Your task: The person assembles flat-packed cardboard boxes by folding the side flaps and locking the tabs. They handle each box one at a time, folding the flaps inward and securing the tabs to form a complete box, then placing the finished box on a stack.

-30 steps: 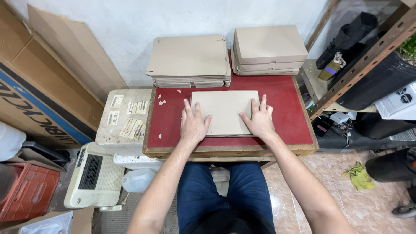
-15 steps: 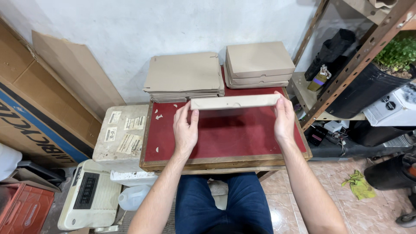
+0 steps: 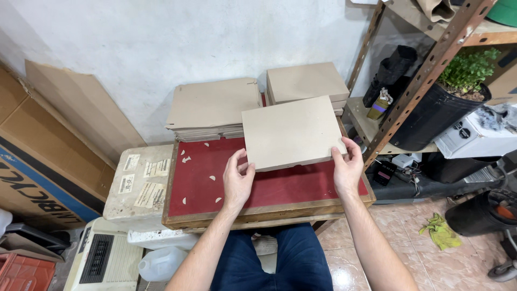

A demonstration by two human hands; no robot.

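While the person sits at the low red-topped surface, both hands hold a folded flat cardboard box lifted clear of the red top and tilted up toward the wall. From the head view, the left hand grips the box at its lower left corner, thumb on the top face and fingers curled beneath, and the right hand clasps the lower right corner in the same way, fingers wrapped round the edge. Behind the box, against the white wall, a stack of flat unfolded cardboard blanks lies at the back left of the surface, and a stack of finished folded boxes sits at the back right, partly hidden by the held box. Small pale cardboard scraps are scattered over the left part of the red top. Just beside the surface on the left stands a white block with paper labels, and below it a white plastic jug rests on the floor. To the right rises a metal shelf rack carrying a potted green plant. A yellow-green rag lies on the tiled floor. Large cardboard sheets lean against the wall at left.
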